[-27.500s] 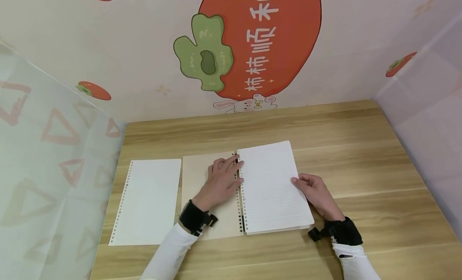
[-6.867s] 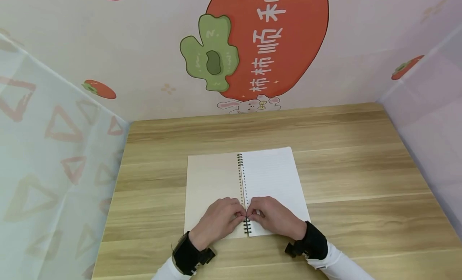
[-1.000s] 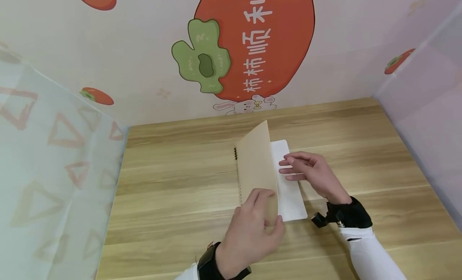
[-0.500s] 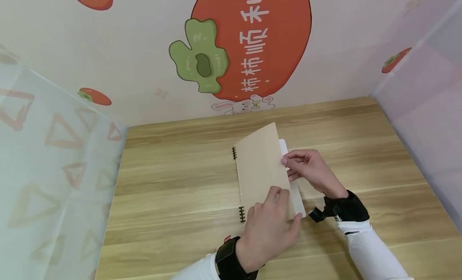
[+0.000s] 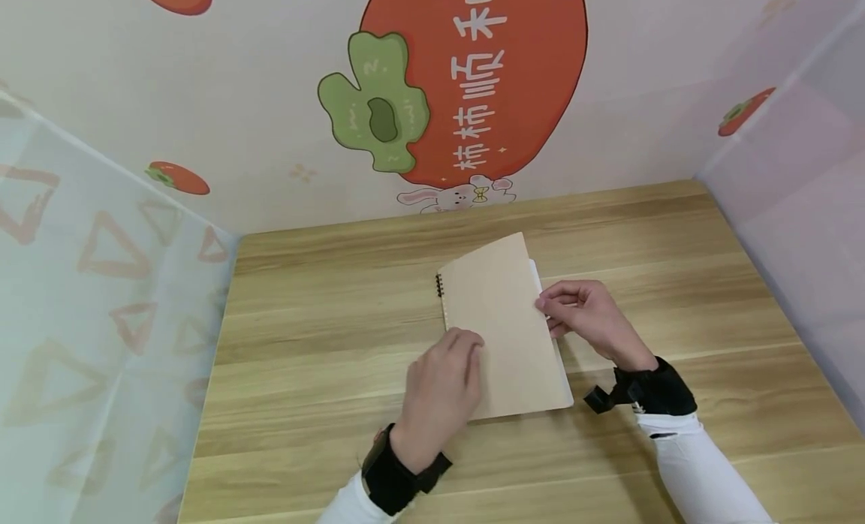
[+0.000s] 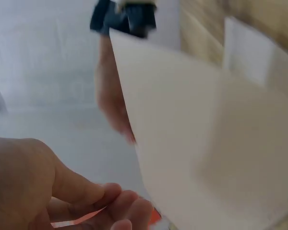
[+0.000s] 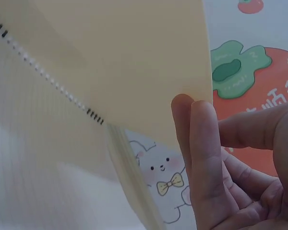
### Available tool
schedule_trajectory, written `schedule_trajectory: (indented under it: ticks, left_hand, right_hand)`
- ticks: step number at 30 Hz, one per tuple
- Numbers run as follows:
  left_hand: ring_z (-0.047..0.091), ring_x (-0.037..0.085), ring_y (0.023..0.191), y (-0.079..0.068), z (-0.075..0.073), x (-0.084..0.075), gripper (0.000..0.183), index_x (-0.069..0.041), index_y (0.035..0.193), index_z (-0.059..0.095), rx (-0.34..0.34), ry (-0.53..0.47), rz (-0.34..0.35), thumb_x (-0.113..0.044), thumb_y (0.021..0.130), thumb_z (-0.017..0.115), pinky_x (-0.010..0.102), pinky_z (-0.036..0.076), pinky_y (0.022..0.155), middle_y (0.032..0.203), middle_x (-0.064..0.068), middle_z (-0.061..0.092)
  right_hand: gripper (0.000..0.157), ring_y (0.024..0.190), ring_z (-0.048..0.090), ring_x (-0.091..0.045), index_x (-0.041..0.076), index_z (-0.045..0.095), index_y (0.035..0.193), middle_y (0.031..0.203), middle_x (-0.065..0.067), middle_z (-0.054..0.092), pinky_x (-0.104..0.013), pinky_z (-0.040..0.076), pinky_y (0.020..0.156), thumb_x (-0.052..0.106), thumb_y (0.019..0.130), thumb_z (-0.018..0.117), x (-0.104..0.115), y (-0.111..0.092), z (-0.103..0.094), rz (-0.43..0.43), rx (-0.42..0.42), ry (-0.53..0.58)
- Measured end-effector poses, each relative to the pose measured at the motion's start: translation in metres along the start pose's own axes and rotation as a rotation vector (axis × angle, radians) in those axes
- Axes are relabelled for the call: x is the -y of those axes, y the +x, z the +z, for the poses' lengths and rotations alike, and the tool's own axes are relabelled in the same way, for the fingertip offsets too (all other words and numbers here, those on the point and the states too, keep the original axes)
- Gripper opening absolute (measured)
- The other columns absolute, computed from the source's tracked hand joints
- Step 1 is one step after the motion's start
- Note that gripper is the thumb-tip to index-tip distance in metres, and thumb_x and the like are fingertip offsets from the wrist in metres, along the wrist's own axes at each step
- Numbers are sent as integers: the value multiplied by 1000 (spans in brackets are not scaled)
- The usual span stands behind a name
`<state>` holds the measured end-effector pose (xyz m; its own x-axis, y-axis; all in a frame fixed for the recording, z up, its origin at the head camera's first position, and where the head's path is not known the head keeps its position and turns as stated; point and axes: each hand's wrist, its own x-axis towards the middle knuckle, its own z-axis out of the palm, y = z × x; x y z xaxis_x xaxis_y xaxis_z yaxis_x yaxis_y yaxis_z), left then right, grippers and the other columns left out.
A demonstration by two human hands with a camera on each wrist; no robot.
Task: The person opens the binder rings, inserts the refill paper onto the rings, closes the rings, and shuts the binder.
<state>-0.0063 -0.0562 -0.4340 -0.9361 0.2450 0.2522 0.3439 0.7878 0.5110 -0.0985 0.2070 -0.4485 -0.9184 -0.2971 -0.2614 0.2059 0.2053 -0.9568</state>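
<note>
A spiral notebook [image 5: 503, 344] with a plain beige cover lies on the table, a strip of its white pages [image 5: 564, 377] showing along the right side. Its cover [image 7: 115, 52] stands lifted at a slant over the ruled pages [image 7: 48, 153]. My right hand [image 5: 596, 323] pinches the cover's free edge between thumb and fingers. Over the spine side is my left hand [image 5: 442, 385], fingers loosely bent, nothing between them; in the left wrist view it is apart from the raised cover [image 6: 182, 124]. Black binding rings [image 5: 439, 285] show at the spine's far end; the near end is hidden by the left hand.
The wooden table [image 5: 324, 344] reaches back to a wall sheet [image 5: 270, 73] printed with a large red fruit and a rabbit. Sheets also hang on the left [image 5: 88, 321] and right [image 5: 804, 209] sides.
The cover has swung right and down over the pages. My right hand has taken its edge, while my left hand has let go and moved left toward the spine.
</note>
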Motion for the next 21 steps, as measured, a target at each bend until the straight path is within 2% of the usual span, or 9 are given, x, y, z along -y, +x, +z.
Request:
schedule_trajectory:
  ticks: [3, 6, 11, 16, 21]
  left_hand:
    - [69, 15, 74, -1, -2, 22, 11, -9, 108, 74, 1, -28, -62, -10, 107, 63, 25, 51, 57, 105, 5, 74]
    - [62, 11, 70, -3, -3, 42, 16, -7, 109, 74, 30, -67, -127, -12, 109, 59, 24, 49, 57, 103, 5, 72]
    - [55, 9, 69, -2, 6, 70, 17, -4, 109, 75, 68, -148, -188, -10, 109, 59, 23, 47, 58, 96, 4, 70]
    - [66, 13, 82, 0, 20, 89, 15, -1, 113, 74, 98, -256, -208, -7, 107, 60, 26, 56, 71, 98, 6, 72]
    - [75, 20, 98, 2, 27, 96, 17, 0, 119, 71, 132, -390, -256, -6, 107, 60, 32, 62, 80, 108, 11, 75]
  right_hand:
    - [24, 71, 70, -20, -10, 70, 113, 87, -8, 71, -38, 65, 71, 12, 104, 69, -4, 0, -3, 1, 0, -36]
    - [24, 70, 70, -20, -9, 71, 112, 83, -12, 69, -37, 64, 70, 13, 105, 68, -10, 1, -7, 5, 5, -77]
    - [23, 68, 67, -20, -6, 71, 110, 80, -15, 67, -34, 60, 65, 16, 105, 68, -21, 3, -12, 24, -13, -170]
    - [23, 64, 65, -26, -3, 70, 107, 77, -16, 67, -34, 56, 57, 20, 105, 69, -35, 5, -13, 41, -28, -268]
    - [21, 61, 64, -25, -1, 70, 105, 73, -13, 68, -33, 55, 55, 20, 106, 67, -46, 8, -10, 51, -35, -359]
